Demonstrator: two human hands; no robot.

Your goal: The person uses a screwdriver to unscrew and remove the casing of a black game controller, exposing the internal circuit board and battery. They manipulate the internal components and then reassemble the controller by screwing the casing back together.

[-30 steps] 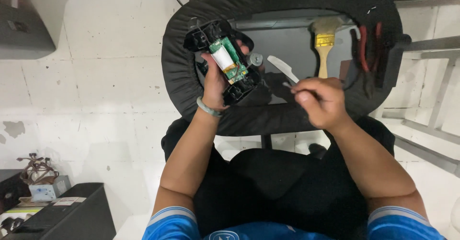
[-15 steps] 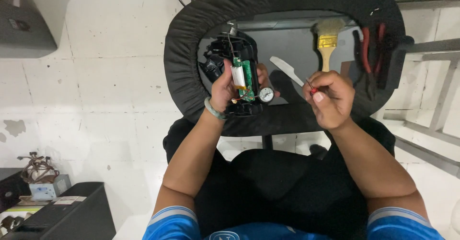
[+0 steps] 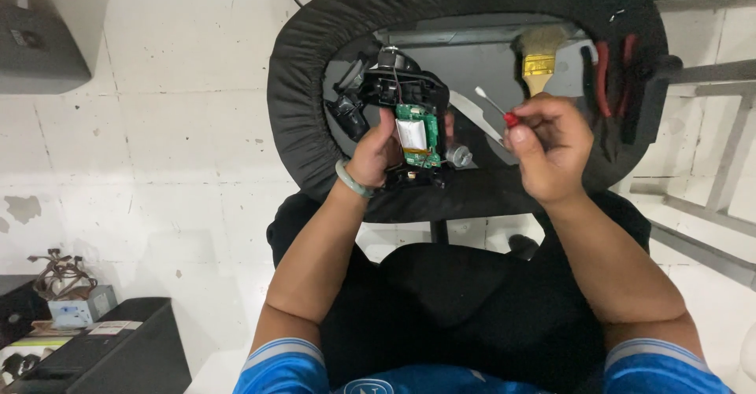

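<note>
The left hand [image 3: 376, 151] has its grip closed around an opened black game controller [image 3: 403, 107], thumb pressed beside the bare green circuit board [image 3: 417, 136] with its silver battery; a small round motor [image 3: 457, 155] hangs at the controller's four o'clock. The right hand [image 3: 549, 148], at three o'clock from the controller and apart from it, pinches a small red-handled tool [image 3: 510, 118] between fingertips, with a cotton swab [image 3: 487, 100] sticking out toward ten o'clock. Both are held over a round black padded tabletop [image 3: 303, 71]. At twelve o'clock from the right hand lies a yellow-banded paintbrush [image 3: 539, 59], with red-handled pliers [image 3: 614, 75] at its two o'clock.
</note>
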